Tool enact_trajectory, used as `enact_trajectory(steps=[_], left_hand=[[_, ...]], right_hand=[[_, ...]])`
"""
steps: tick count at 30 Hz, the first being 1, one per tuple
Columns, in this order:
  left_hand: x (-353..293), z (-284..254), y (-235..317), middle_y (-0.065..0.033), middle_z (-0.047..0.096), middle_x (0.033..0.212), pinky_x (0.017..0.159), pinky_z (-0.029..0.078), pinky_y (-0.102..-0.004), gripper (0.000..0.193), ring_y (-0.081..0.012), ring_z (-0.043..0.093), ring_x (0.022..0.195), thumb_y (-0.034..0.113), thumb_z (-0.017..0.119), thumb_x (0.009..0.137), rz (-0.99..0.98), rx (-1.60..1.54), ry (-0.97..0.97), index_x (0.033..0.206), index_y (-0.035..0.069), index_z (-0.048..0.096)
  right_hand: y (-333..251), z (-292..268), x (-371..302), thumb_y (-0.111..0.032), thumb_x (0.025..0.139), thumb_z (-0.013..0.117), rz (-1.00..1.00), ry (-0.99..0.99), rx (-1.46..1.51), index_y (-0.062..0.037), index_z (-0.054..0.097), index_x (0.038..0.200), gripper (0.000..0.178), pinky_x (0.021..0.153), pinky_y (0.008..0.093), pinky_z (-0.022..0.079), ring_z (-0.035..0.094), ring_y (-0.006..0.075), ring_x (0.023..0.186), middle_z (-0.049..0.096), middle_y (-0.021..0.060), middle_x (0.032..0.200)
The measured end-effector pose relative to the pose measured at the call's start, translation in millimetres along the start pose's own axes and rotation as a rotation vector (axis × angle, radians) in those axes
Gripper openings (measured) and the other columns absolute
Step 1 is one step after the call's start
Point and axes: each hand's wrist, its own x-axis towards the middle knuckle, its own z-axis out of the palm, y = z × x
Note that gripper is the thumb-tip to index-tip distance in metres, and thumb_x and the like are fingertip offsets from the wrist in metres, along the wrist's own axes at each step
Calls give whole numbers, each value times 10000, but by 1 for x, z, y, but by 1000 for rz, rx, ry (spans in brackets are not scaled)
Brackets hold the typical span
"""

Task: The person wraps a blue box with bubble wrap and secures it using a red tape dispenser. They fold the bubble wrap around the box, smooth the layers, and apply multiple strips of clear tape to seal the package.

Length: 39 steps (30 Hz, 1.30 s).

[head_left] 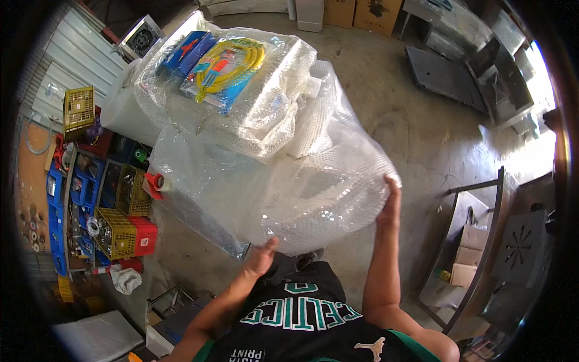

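Note:
A large sheet of clear bubble wrap [325,199] spreads in front of me over a work surface. My right hand [391,202] grips its right edge, with the fingertips on the film. My left hand [262,257], slightly blurred, closes on the near edge, close to my body. Farther back, a bulky bundle in bubble wrap [265,123] rests on the sheet. On that bundle lie a coiled yellow hose in a blue package [232,66] and a blue box [189,51]. A red tape dispenser [155,184] sits at the left edge of the surface.
Yellow crates [116,232], a red crate [142,235] and blue bins [55,199] fill shelving at left. A metal rack with cardboard boxes [470,247] stands at right. A dark flat platform [443,78] lies on the concrete floor at far right.

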Motion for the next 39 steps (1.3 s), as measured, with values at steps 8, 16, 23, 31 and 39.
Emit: enact_trajectory(steps=[8,16,23,31,39], left_hand=[[21,14,140,-110,710,1289,1110,479,-504,327,-314,633,1249,297,650,969,78,-558,-1,1218,97,722],[86,-73,224,-186,621,1398,1142,427,-533,685,-356,606,1288,596,492,1049,764,-761,-91,1494,75,521],[95,-15,220,-269,248,1677,1251,248,-547,1005,-413,319,1528,536,690,988,998,1027,816,1642,1,145],[108,-37,290,-179,650,1338,1019,489,-428,538,-263,611,1189,338,697,1031,1038,727,979,1359,-78,599],[39,62,266,-202,655,1318,1048,526,-417,358,-267,650,1171,176,559,1091,1392,1062,1452,1337,-76,624]], right_hand=[[-44,236,18,-134,932,688,-366,-253,-310,26,756,1009,191,810,319,551,697,190,844,747,94,940],[112,385,59,-244,951,766,-517,-1240,-986,-14,474,1534,692,1172,417,429,526,318,1394,540,230,1487],[26,140,227,-257,1029,680,-502,276,-768,-74,492,1377,436,806,317,510,569,159,974,579,45,1136],[-172,43,506,-872,856,582,-321,396,-667,-96,391,1603,1094,1205,538,325,396,348,1474,423,177,1606],[-163,47,635,-801,937,550,123,6,-620,-11,480,1553,1004,1133,470,462,581,320,1340,587,147,1480]])
